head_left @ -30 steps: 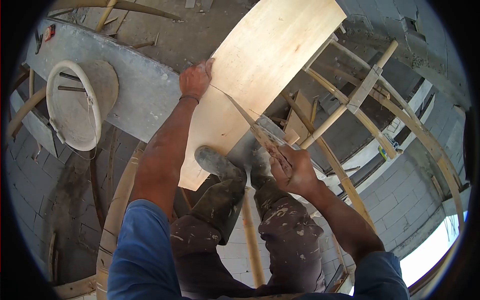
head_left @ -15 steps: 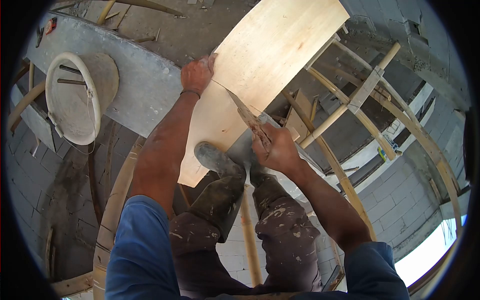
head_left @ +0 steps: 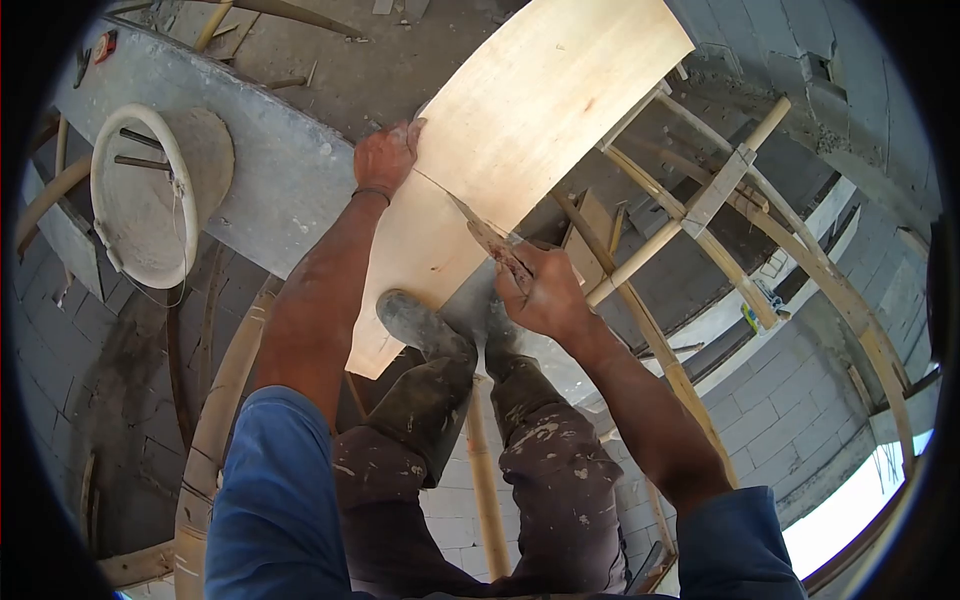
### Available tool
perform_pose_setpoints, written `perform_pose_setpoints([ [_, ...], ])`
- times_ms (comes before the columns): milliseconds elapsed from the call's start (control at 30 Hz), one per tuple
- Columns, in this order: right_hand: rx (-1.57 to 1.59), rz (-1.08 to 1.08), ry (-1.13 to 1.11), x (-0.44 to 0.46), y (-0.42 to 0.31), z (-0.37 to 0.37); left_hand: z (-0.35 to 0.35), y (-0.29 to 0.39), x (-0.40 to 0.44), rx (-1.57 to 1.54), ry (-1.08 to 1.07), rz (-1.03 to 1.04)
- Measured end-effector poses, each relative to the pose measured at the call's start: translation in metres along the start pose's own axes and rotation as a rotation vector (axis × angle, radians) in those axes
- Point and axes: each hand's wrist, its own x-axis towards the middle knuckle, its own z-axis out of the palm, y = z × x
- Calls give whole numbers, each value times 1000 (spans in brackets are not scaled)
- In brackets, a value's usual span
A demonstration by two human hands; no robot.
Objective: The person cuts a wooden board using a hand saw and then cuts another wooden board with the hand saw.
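Note:
A long pale plywood sheet [head_left: 540,110] lies slantwise over a grey board, and a thin dark cut line crosses it. My left hand [head_left: 387,156] is closed over the sheet's left edge, beside the far end of that line. My right hand [head_left: 545,292] is wrapped round the worn handle of a handsaw [head_left: 490,238], whose narrow blade meets the line near the sheet's right edge. One boot [head_left: 412,315] rests on the near part of the plywood; the other stands just right of it.
The grey board [head_left: 270,150] carries a white-rimmed bucket [head_left: 143,200] with tools in it, and a red tape measure [head_left: 104,46] at its far end. Bamboo and timber scaffolding [head_left: 720,190] stands on the right. Grey block walls [head_left: 790,420] lie below.
The saw and my right hand have moved up and left along the cut line, so less blade shows. My left hand stays on the sheet's edge. The view has shifted slightly.

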Motion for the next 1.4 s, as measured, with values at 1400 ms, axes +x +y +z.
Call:
perform_pose_setpoints([
  [1400, -10, -104, 42, -11, 19, 4, -7, 1, -2, -40, 26, 27],
])
